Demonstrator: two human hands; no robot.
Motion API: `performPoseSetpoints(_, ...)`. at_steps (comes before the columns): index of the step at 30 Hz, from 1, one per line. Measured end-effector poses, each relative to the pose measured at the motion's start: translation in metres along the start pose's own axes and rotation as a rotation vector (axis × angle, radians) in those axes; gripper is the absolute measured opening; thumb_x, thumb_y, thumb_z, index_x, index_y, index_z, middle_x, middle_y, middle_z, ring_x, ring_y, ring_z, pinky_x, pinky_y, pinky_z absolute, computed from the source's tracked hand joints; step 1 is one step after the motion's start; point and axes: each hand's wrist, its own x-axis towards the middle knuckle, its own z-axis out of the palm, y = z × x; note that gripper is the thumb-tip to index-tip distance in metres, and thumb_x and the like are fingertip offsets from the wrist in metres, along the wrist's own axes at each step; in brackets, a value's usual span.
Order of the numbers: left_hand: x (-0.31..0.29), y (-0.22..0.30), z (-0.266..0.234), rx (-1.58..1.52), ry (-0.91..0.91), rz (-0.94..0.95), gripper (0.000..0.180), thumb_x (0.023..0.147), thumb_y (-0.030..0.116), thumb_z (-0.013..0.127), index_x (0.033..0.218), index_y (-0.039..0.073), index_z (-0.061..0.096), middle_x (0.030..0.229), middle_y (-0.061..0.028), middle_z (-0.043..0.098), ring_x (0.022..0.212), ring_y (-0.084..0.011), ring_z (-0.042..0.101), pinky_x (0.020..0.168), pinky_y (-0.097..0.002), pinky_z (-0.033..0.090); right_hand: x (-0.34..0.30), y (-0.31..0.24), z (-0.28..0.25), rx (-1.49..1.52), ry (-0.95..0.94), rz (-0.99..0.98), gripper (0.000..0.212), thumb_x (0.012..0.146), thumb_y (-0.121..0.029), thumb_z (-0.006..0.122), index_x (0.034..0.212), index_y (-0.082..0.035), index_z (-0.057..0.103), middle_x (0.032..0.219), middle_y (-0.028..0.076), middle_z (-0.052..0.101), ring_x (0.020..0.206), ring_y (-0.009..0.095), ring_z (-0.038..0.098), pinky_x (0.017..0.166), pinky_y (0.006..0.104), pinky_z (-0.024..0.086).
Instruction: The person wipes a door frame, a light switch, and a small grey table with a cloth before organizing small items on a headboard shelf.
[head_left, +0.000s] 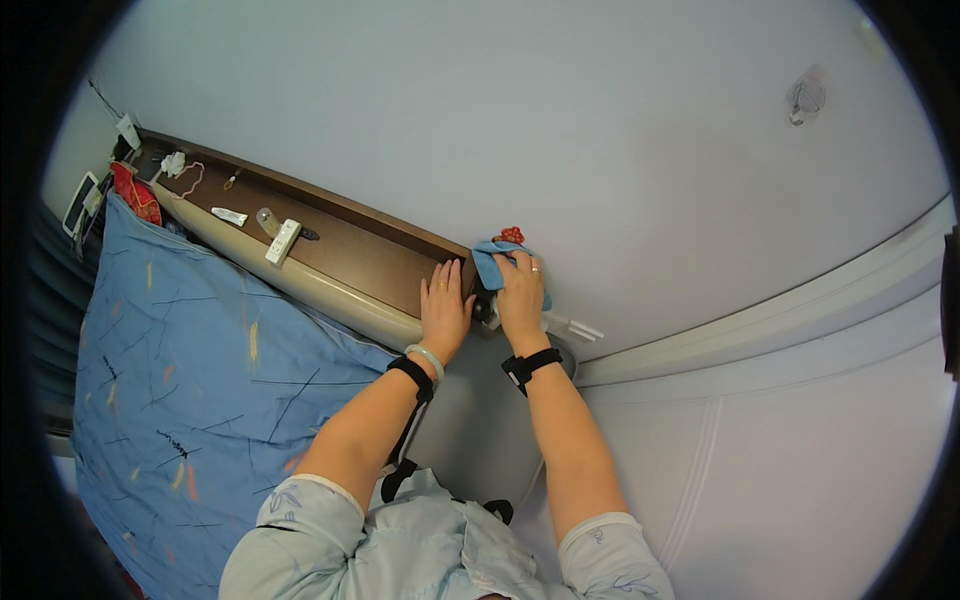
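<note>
The work with the blue cloth (487,266) looks to be under way rather than finished, since the cloth is in use at the near right end of the wooden shelf (370,255), bunched beside a dark round thing (482,308) and a small red beaded piece (512,235). How much of the surface has been gone over cannot be told. The middle of the shelf lies bare, while farther left a white power strip (283,242), a clear bottle (267,222), a white tube (229,216), a pink cord (195,178) and a crumpled tissue (173,163) remain in place, so that stretch may be what is left. The right grip (520,293) is closed over the cloth, fingers bent and pressing into its folds, with blue fabric showing on both sides; whether the cloth also touches the wall is unclear. The left grip (446,305) holds nothing visible: it lies open and flat, palm down, fingers extended over the shelf's right end, just beside the cloth, apparently as a brace.
</note>
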Motion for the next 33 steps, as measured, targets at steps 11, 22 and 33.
performPoseSetpoints(11,-0.003,-0.01,0.0,-0.13,0.128,0.014,0.035,0.089,0.016,0.051,0.121,0.001,0.049,0.114,-0.0176,0.055,0.105,-0.0346,0.051,0.092,-0.0427,0.04,-0.043,0.017,0.011,0.289,-0.053,0.334,0.049,0.074,0.0,0.056,0.123,-0.005,0.052,0.123,0.019,0.048,0.112,0.037,0.047,0.094,0.0419,0.04)
performPoseSetpoints(22,-0.007,-0.008,0.008,-0.279,0.19,-0.091,0.028,0.092,0.015,0.042,0.113,0.002,0.055,0.104,-0.0177,0.06,0.098,-0.0355,0.054,0.087,-0.0425,0.042,-0.071,0.006,0.038,0.483,-0.321,0.324,0.054,0.073,0.002,0.055,0.126,-0.006,0.05,0.136,0.019,0.039,0.123,0.039,0.038,0.101,0.0422,0.034)
performPoseSetpoints(33,-0.006,-0.004,0.004,-0.25,0.131,-0.114,0.028,0.094,0.016,0.039,0.113,0.001,0.053,0.104,-0.0204,0.059,0.096,-0.0378,0.054,0.083,-0.0431,0.043,-0.103,0.015,0.012,0.411,-0.117,0.229,0.045,0.066,0.015,0.045,0.1,-0.007,0.066,0.131,0.015,0.047,0.122,0.034,0.042,0.1,0.0391,0.037)
